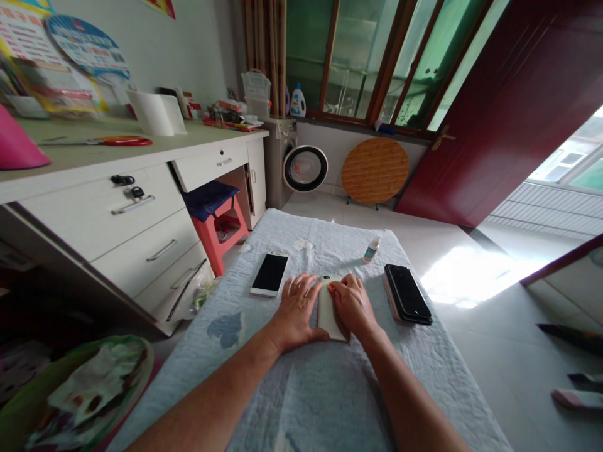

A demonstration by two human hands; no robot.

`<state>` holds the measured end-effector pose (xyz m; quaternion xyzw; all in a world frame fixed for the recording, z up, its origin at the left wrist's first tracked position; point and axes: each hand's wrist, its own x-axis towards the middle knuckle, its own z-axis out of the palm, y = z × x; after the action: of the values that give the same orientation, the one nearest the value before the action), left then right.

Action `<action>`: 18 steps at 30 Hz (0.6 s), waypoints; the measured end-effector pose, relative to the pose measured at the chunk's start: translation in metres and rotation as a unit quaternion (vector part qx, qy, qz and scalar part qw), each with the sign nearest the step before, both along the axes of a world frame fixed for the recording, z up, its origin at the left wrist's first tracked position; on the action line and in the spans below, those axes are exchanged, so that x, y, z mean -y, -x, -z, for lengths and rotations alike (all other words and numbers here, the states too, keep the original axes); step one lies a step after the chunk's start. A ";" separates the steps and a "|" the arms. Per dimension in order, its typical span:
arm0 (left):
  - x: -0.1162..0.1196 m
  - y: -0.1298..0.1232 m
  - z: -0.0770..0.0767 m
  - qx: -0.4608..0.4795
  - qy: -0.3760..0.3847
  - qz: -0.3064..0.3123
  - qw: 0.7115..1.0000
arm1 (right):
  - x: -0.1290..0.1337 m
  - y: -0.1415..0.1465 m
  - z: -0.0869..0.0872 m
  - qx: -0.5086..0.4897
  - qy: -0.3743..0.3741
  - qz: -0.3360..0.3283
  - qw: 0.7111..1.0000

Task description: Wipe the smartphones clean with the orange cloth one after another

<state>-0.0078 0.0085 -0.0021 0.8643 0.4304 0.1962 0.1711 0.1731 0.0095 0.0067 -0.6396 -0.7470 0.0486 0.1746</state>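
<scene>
A pale, cream-coloured smartphone (326, 314) lies back up on the cloth-covered table, its camera at the far end. My left hand (296, 307) holds it along the left side, thumb at the near end and fingers spread towards the far end. On the phone's right part presses my right hand (352, 304), fingers bunched. A bit of something orange (331, 287) shows at its fingertips, too small to name. To the left lies a white smartphone (270, 274) with a dark screen. A black phone (407, 293) rests on another item at the right. Beyond stands a small spray bottle (372, 250).
A pale blue patterned cloth (325, 383) covers the table. At the left are a white desk (136, 232), a pink stool (217, 242) and a waste bin (148, 364) with crumpled tissue. A washing machine (277, 160) with its door open and a round wooden tabletop (375, 169) stand behind.
</scene>
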 end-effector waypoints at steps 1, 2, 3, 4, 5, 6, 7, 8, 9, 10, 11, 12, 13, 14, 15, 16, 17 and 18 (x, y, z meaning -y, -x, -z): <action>0.000 0.000 0.001 0.005 -0.003 0.000 1.000 | -0.001 0.001 0.000 0.002 0.002 -0.003 1.000; 0.000 0.000 0.001 0.010 -0.006 0.000 1.000 | -0.003 0.003 0.000 0.004 0.003 -0.008 1.000; 0.001 0.001 0.002 0.016 -0.009 -0.001 1.000 | -0.004 0.006 0.000 0.005 0.004 -0.014 1.000; 0.001 0.001 0.003 0.021 -0.013 -0.001 1.000 | -0.006 0.008 0.000 0.005 0.006 -0.021 1.000; 0.001 0.001 0.004 0.027 -0.017 0.000 0.999 | -0.007 0.011 0.000 0.006 0.008 -0.026 1.000; 0.001 0.001 0.005 0.033 -0.022 0.000 0.999 | -0.008 0.013 0.001 0.009 0.011 -0.030 0.999; 0.001 0.001 0.006 0.038 -0.027 0.000 0.999 | -0.009 0.015 0.001 0.012 0.013 -0.034 0.999; 0.001 0.001 0.006 0.042 -0.030 0.001 0.999 | -0.010 0.016 0.002 0.016 0.017 -0.036 0.999; 0.001 0.001 0.007 0.044 -0.031 0.001 0.999 | -0.010 0.017 0.002 0.020 0.021 -0.039 0.999; 0.001 0.001 0.007 0.044 -0.030 0.001 0.999 | -0.010 0.017 0.002 0.024 0.025 -0.041 0.999; 0.001 0.001 0.006 0.043 -0.028 0.002 0.999 | -0.009 0.018 0.002 0.027 0.028 -0.043 0.998; 0.001 0.001 0.006 0.040 -0.025 0.002 0.999 | -0.009 0.018 0.002 0.030 0.032 -0.046 0.998; 0.001 0.001 0.006 0.036 -0.020 0.003 0.999 | -0.007 0.018 0.002 0.034 0.038 -0.052 0.997; 0.001 0.001 0.005 0.032 -0.015 0.004 0.999 | -0.006 0.019 0.001 0.037 0.044 -0.058 0.997; 0.001 0.002 0.004 0.030 -0.010 0.005 0.999 | -0.004 0.019 0.000 0.041 0.051 -0.066 0.996; 0.001 0.002 0.004 0.029 -0.005 0.005 1.000 | -0.001 0.019 0.000 0.044 0.058 -0.073 0.995; 0.001 0.002 0.003 0.029 0.000 0.005 1.000 | 0.001 0.019 -0.001 0.046 0.063 -0.080 0.994; 0.001 0.002 0.003 0.027 0.005 0.005 1.000 | 0.004 0.019 -0.001 0.046 0.066 -0.087 0.993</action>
<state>-0.0095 0.0073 -0.0047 0.8601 0.4218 0.2167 0.1879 0.1536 0.0054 0.0078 -0.5836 -0.8025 0.0835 0.0920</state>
